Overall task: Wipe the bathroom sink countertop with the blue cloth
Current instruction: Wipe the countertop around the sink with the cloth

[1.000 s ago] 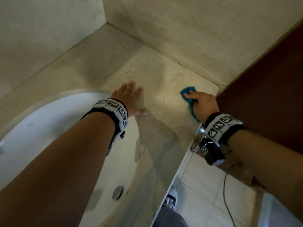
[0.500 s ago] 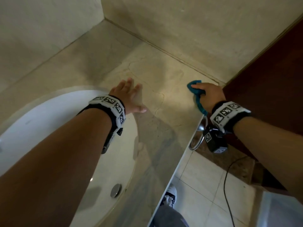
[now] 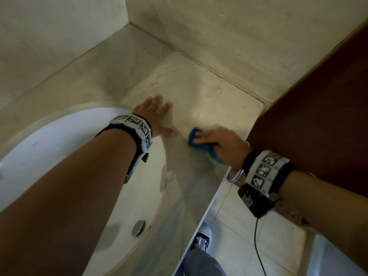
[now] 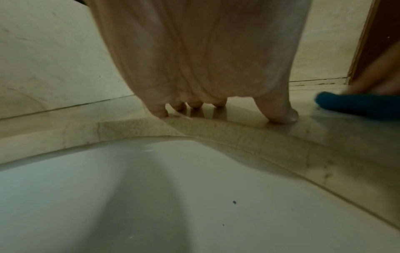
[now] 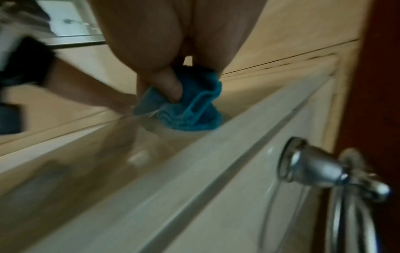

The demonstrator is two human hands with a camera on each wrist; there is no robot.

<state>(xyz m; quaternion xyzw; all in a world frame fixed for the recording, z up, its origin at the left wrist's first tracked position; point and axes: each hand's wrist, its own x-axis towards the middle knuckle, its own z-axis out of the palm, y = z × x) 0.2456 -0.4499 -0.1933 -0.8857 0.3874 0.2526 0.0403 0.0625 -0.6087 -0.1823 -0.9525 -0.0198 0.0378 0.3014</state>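
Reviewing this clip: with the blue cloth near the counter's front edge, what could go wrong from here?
1. The bunched blue cloth sits by the beige stone countertop's front edge; a stroke may slip off.
2. The right hand could knock the chrome towel ring below.
3. The left hand braces on possibly wet stone and may slide.

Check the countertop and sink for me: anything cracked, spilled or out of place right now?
Thin crack-like lines run across the countertop beyond the left hand; cracks or stone veining, I cannot tell. A few dark specks dot the sink basin. Nothing looks spilled. The right hand grips the blue cloth on the counter.
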